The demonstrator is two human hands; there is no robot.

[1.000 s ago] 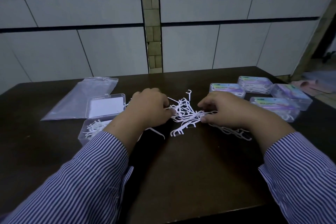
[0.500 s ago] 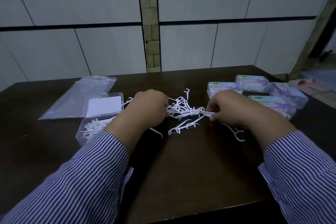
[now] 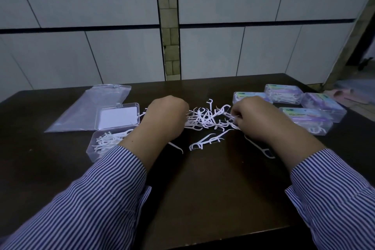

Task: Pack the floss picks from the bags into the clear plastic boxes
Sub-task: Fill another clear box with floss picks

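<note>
The dark counter [image 3: 203, 189] fills most of what I see, and everything sits on its far half. A flat, see-through bag [image 3: 81, 111] lies at the far left and looks empty.

Four shut boxes [image 3: 304, 116] stand together at the far right, and they look full of picks already.

The open box [image 3: 101, 146] sits near the left edge, just beside the left arm. Its lid [image 3: 118, 116] is folded back toward the bag. Some picks lie in it, so I think it is only partly filled.

The left hand [image 3: 166, 117] and the right hand [image 3: 253, 119] rest on the counter with the pile of floss picks [image 3: 207, 117] between them. Both hands have curled fingers that dig into the two ends of the pile. The right hand seems to pinch a few picks. The left fingers are hidden behind the back of the hand, so I cannot tell if they hold any.

The pile spreads from side to side, from one hand to the other. A few loose picks [image 3: 205, 141] lie nearer to the person, pointing slantwise. One more pick [image 3: 261, 150] pokes out under the right wrist.

The open box is to the left of the pile, and the left hand is much nearer to it. So I think a gathered bunch must travel left, past the left hand, to drop in.
</note>
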